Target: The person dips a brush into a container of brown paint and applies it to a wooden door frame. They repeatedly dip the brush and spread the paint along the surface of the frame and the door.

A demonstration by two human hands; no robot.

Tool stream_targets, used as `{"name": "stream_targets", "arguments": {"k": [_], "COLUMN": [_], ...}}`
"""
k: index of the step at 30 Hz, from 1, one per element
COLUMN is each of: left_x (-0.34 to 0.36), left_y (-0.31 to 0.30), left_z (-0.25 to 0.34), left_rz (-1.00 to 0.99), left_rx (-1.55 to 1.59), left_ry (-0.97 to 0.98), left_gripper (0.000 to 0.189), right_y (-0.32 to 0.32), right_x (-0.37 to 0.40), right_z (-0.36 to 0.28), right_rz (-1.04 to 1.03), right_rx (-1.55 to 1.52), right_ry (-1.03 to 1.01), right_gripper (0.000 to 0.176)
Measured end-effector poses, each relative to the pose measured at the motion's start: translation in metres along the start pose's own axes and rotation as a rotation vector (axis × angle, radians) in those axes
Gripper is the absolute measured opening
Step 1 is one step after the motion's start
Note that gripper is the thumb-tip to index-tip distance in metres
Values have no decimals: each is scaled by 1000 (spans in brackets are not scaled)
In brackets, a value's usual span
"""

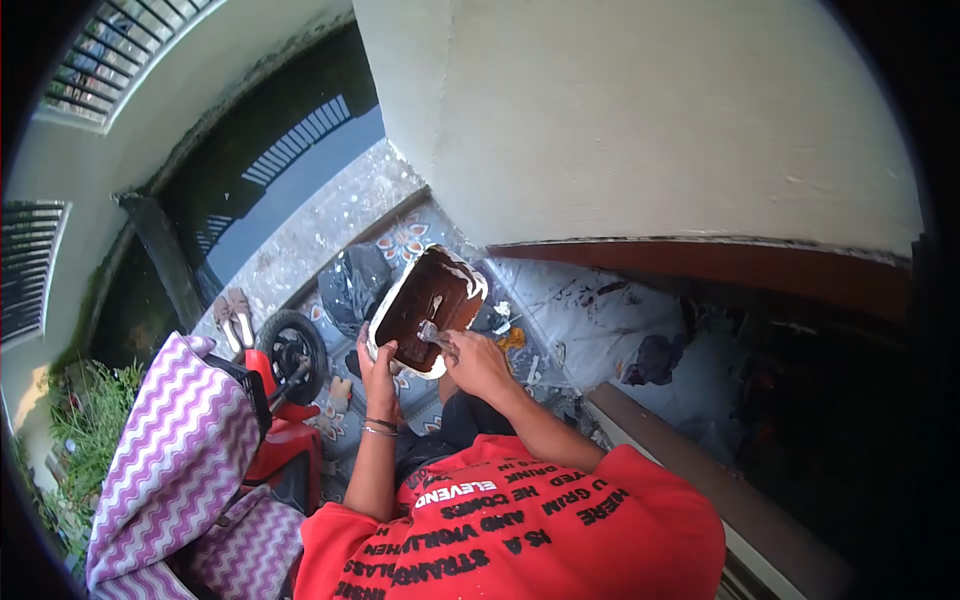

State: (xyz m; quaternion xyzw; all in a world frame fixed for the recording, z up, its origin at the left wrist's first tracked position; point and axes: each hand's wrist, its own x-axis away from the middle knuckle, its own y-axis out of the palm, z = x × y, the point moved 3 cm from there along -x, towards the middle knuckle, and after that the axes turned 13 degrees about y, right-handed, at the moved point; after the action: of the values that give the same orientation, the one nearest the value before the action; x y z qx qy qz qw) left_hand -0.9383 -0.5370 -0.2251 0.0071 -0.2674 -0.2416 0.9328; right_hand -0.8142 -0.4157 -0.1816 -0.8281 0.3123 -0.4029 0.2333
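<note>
A deep rectangular container (405, 315), brown inside with a white-smeared rim, is tilted in front of me. My left hand (378, 372) grips its near left edge, thumb over the rim. My right hand (480, 362) reaches over the near right rim with its fingers closed round a small greyish tool (431, 334), perhaps a scraper. The tool's end is inside the container, and its exact kind is too small to make out. Whitish smears mark the container's inner floor.
A black plastic bag (355, 285) lies on the patterned floor beyond the container. To the left are a red motorbike's wheel (298, 355), a purple-and-white zigzag cover (180, 450) and sandals (234, 318) on a ledge beside water. A wall (640, 120) rises ahead; a plastic sheet (580, 310) lies below it.
</note>
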Motion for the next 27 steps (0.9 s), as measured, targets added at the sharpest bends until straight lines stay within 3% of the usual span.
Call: {"name": "stream_targets", "arguments": {"k": [5,9,11,15,17,19,21,22,25,27], "left_x": [-7,-29,-48,-60,-71,-80,-80,-80,-79,-83], "left_y": [-8,-28,-46,-60,-67,-73,-72,-72,-70,-72], "left_z": [48,69,75,132,145,149,153,150,140,134], "left_rz": [-112,-203,-279,-399,-452,-496,-542,-569,-593,-582], "left_rx": [76,76,42,2,9,-35,-120,-105,-129,-165], "left_ry": [37,41,133,108,95,90,63,41,-14,-34], "left_gripper": [63,66,67,60,57,56,49,48,48,48], "right_y": [-27,-32,-35,-14,1,33,52,66,89,90], "right_x": [28,36,46,61,69,71,75,70,81,93], "right_z": [-49,-69,-92,-127,-147,-154,-161,-158,-146,-144], "right_rz": [160,181,219,262,194,263,181,299,302,402], "right_rx": [-57,-447,-359,-368,-485,-712,-956,-896,-797,-881], "right_ry": [21,25,68,14,37,-107,27,-41,151,136], "right_gripper": [26,27,29,27,27,29,33,30,30,29]}}
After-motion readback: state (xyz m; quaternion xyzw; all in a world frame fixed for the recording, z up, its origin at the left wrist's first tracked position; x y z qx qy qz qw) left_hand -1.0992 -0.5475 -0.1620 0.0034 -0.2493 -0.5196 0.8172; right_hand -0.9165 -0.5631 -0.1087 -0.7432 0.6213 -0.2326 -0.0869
